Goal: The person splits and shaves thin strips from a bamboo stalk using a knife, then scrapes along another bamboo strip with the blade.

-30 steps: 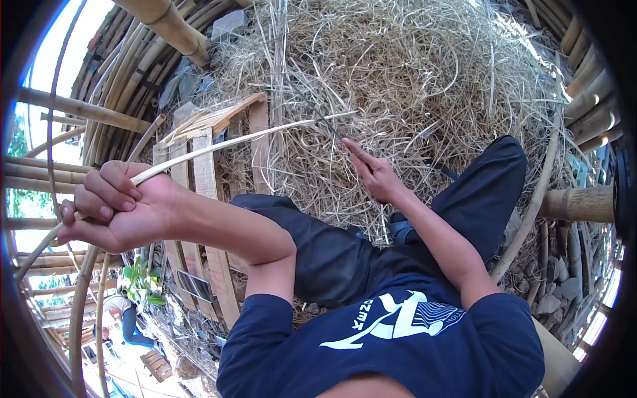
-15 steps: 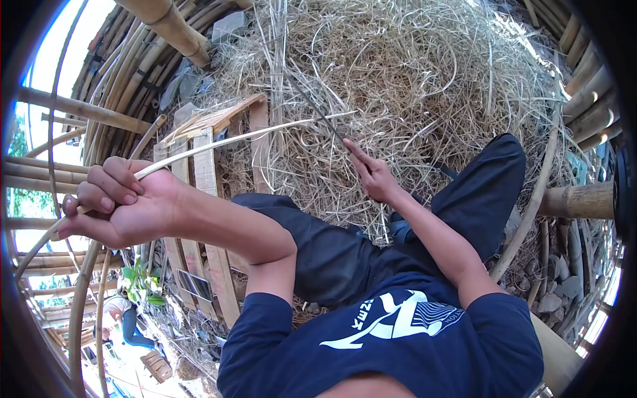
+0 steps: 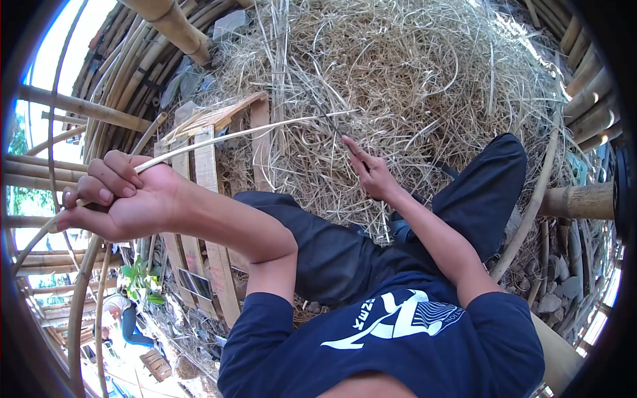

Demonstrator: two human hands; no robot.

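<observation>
My left hand, raised at the left, has its fingers wrapped round a long, pale bamboo strip. One end of the strip bends down past the fist, and the other reaches out over the shavings. My right hand is closed on a knife with a long, thin, dark blade pointing up and left; its handle is mostly hidden in the fingers. The blade crosses the strip near its far end; whether they touch I cannot tell.
A thick heap of bamboo shavings covers the ground ahead. Wooden slats with a phone-like dark object lie at left. Bamboo poles surround the spot. Another person is at lower left, and stones lie at right.
My left hand has risen slightly, with the strip still in it. The right hand and the knife have barely shifted.
</observation>
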